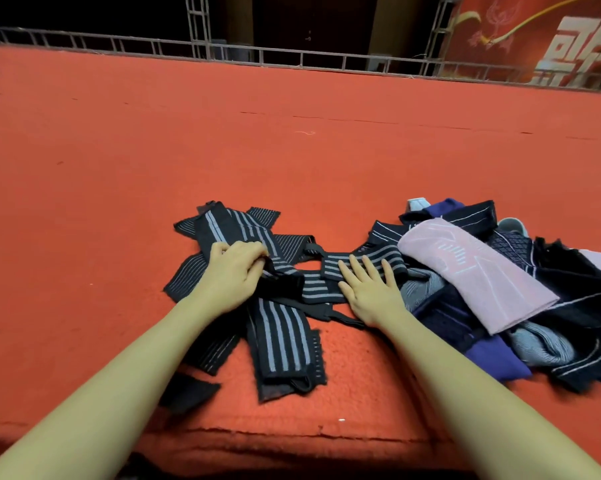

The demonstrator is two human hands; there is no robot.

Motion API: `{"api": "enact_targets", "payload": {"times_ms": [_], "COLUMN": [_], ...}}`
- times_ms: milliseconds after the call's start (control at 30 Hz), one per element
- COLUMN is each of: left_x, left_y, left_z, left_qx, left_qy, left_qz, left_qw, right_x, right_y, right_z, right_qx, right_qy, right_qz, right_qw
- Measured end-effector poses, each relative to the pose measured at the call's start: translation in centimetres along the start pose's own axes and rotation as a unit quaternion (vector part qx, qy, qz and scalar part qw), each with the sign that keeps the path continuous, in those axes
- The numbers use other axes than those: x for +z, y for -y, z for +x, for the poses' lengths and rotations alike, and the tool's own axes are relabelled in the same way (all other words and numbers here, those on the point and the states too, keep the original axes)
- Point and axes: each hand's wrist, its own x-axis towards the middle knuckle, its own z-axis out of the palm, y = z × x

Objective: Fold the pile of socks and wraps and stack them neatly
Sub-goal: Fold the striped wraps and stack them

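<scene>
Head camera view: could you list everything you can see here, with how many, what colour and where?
striped wraps: several, exact count unclear, black with grey stripes, overlapping at centre left
pile of socks and wraps: one heap, dark navy, purple and grey pieces, on the right
pink sock: one, pale pink, on top of the pile
red carpet: one, orange-red, under everything
metal truss railing: one, grey, along the far edge
red banner: one, red with white characters, top right
left hand: one, gripping a striped wrap
right hand: one, fingers flat on a striped wrap
</scene>
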Motion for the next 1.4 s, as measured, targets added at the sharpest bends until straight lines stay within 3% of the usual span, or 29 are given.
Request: {"api": "enact_targets", "payload": {"times_ms": [133, 333, 500, 600, 700, 767, 933, 1033, 1100, 1167, 1300, 1400], "left_x": [-0.5, 0.9, 1.5, 1.8, 2.8, 3.0, 1.8, 1.1, 0.7, 0.3, -0.4, -0.4], "left_y": [1.0, 0.6, 0.5, 0.0, 0.5, 0.8, 0.8, 1.3, 1.6, 2.0, 2.0, 2.1], "left_z": [-1.2, -2.2, -1.5, -0.8, -0.7, -0.5, -0.1, -0.8, -1.7, -2.3, -3.2, -3.3], "left_qx": [0.075, 0.069, 0.107, 0.104, 0.112, 0.113, 0.119, 0.102, 0.123, 0.088, 0.015, 0.033], "left_qy": [0.063, 0.109, 0.112, 0.105, 0.068, 0.064, 0.216, 0.227, 0.145, 0.071, 0.0, 0.008], "left_qz": [0.123, 0.212, 0.186, 0.18, 0.177, 0.191, 0.258, 0.251, 0.239, 0.24, 0.186, 0.192], "left_qw": [0.988, 0.969, 0.97, 0.973, 0.975, 0.973, 0.934, 0.935, 0.952, 0.964, 0.982, 0.981], "right_x": [-0.5, -1.6, -1.5, -1.1, -1.8, -2.5, -4.0, -3.7, -3.0, -2.3, -1.4, -1.4], "right_y": [0.9, 1.9, 2.7, 2.6, 2.1, 1.9, 3.7, 6.0, 7.6, 8.8, 10.9, 11.5], "right_z": [0.5, 1.8, 2.5, 3.0, 3.2, 3.2, 2.5, 1.8, 1.3, 1.1, 0.5, -0.3], "right_qx": [0.025, 0.025, 0.011, -0.032, 0.004, 0.031, 0.001, -0.048, -0.083, -0.115, -0.196, -0.24], "right_qy": [-0.025, -0.074, -0.12, -0.25, -0.3, -0.373, -0.495, -0.506, -0.504, -0.488, -0.405, -0.296], "right_qz": [0.02, -0.02, -0.069, -0.08, 0.017, 0.108, 0.193, 0.221, 0.213, 0.214, 0.22, 0.2], "right_qw": [0.999, 0.997, 0.99, 0.964, 0.954, 0.921, 0.847, 0.832, 0.833, 0.838, 0.865, 0.902]}}
